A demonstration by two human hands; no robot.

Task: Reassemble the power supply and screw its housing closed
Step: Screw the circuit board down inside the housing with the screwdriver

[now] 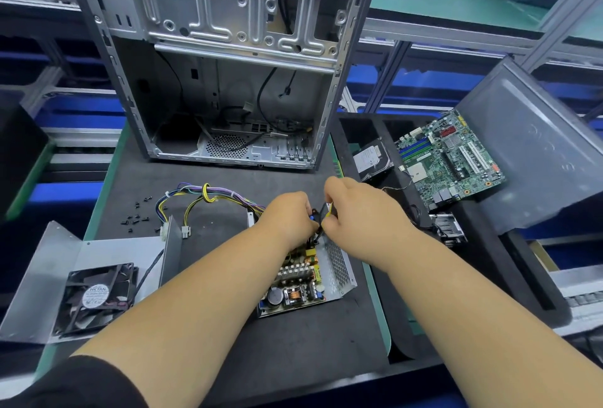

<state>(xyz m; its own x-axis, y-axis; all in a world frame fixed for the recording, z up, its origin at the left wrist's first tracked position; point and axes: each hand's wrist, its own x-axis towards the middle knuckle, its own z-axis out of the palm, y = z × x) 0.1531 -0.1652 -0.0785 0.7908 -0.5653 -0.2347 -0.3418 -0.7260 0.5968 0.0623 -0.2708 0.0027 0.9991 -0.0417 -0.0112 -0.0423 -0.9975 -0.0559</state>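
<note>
The open power supply lies on the black mat with its circuit board exposed. My left hand and my right hand meet over its far end, both pinching small black and yellow wires there. What the fingers hold beneath is partly hidden. The supply's coloured cable bundle loops off to the left. The grey housing cover lies at the left with the black fan on it. Several black screws are scattered on the mat behind the cover.
An empty computer case stands upright behind the work area. To the right, a black foam tray holds a hard drive, a green motherboard and a heatsink. A grey side panel leans at far right.
</note>
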